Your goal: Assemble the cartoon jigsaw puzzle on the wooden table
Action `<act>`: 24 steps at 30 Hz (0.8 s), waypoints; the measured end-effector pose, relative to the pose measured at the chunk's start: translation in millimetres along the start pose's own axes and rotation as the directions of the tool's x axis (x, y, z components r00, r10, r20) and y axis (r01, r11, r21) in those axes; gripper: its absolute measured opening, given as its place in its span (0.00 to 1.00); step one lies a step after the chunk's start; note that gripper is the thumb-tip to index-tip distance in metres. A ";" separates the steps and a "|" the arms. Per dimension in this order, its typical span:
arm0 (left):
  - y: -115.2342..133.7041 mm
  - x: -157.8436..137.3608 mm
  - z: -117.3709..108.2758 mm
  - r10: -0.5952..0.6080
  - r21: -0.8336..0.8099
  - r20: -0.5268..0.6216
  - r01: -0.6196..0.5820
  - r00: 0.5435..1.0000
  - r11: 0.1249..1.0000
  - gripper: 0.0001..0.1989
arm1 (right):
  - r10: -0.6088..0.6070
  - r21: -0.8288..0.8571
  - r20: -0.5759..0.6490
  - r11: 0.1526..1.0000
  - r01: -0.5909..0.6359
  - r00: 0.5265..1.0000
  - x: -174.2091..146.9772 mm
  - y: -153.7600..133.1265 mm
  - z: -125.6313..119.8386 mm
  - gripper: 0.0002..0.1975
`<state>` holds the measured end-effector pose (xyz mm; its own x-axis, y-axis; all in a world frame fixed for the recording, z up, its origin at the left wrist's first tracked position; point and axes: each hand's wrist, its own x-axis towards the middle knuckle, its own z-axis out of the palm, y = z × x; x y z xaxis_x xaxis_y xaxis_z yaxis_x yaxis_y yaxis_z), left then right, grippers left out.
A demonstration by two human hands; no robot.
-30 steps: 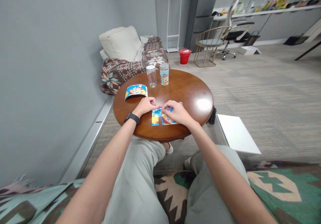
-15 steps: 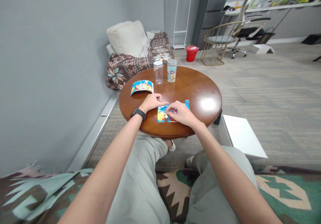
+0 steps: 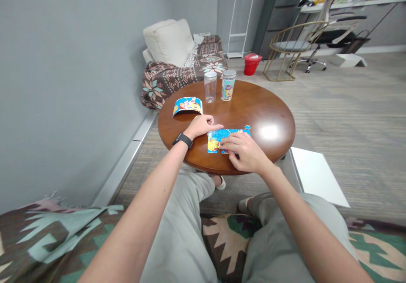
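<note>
Arms (image 3: pixel 156 198) stretch forward to a puzzle (image 3: pixel 226 134) lying flat on a round table (image 3: pixel 263 109). Left hand (image 3: pixel 201 125) rests at the puzzle's far left edge, thumb and fingers loosely parted; right hand (image 3: pixel 245 149) arches over it, hiding part, its grip unclear.

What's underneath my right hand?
Your right hand covers part of the puzzle. Its blue upper area and yellow lower-left part show; whatever lies directly beneath the hand is hidden.

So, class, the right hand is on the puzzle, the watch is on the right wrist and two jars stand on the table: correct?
Not quite: the watch is on the left wrist, as the head view shows. The right hand is on the puzzle and two jars stand on the table.
</note>
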<state>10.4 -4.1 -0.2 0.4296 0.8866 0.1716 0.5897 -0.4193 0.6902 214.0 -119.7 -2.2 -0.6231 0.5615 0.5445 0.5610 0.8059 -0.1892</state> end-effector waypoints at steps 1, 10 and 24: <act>-0.1 -0.1 0.0 0.000 0.000 0.001 0.000 1.000 1.000 0.26 | -0.003 0.004 0.008 1.000 0.003 1.000 0.0 0.2 0.4 0.16; -1.7 0.4 1.3 0.021 0.008 -0.006 -0.021 1.000 1.000 0.26 | 0.029 0.024 0.066 0.999 -0.030 0.997 1.6 -0.7 -1.2 0.18; 3.2 -0.7 0.1 0.010 0.003 0.000 -0.010 1.000 1.000 0.25 | 0.020 0.034 0.063 0.999 -0.022 0.998 2.0 0.1 -0.6 0.17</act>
<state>12.0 -6.1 1.8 0.4352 0.8825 0.1787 0.5876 -0.4287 0.6863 213.1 -118.6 -0.6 -0.6452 0.5881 0.4877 0.5555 0.7993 -0.2290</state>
